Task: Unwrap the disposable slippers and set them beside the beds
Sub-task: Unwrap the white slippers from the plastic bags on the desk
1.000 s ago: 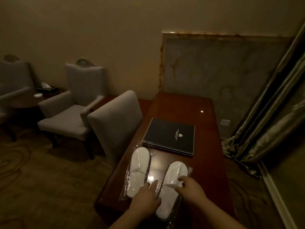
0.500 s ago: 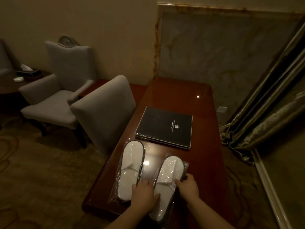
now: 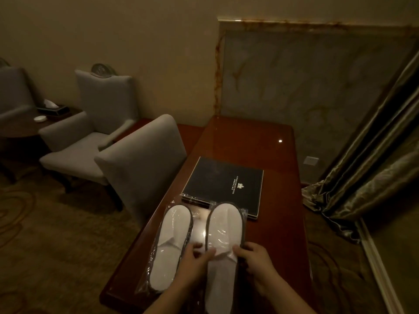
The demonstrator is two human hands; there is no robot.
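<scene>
A dark wooden desk [image 3: 267, 141] carries a black hotel folder [image 3: 224, 184] beyond both hands. The right wrapped slipper pack [image 3: 223, 236] is pinched between left hand [image 3: 195, 260] and right hand [image 3: 257, 259]; the left wrapped slipper pack [image 3: 169, 243] lies just beside the left hand.

Dark red wood desk [image 3: 249, 141], black folder [image 3: 223, 182] mid-top, 2 wrapped slipper packs [image 3: 171, 241] near front edge

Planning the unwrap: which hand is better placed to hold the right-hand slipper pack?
Right. The right hand already grips the right-hand pack's edge; the left hand lies between the two packs.
</scene>
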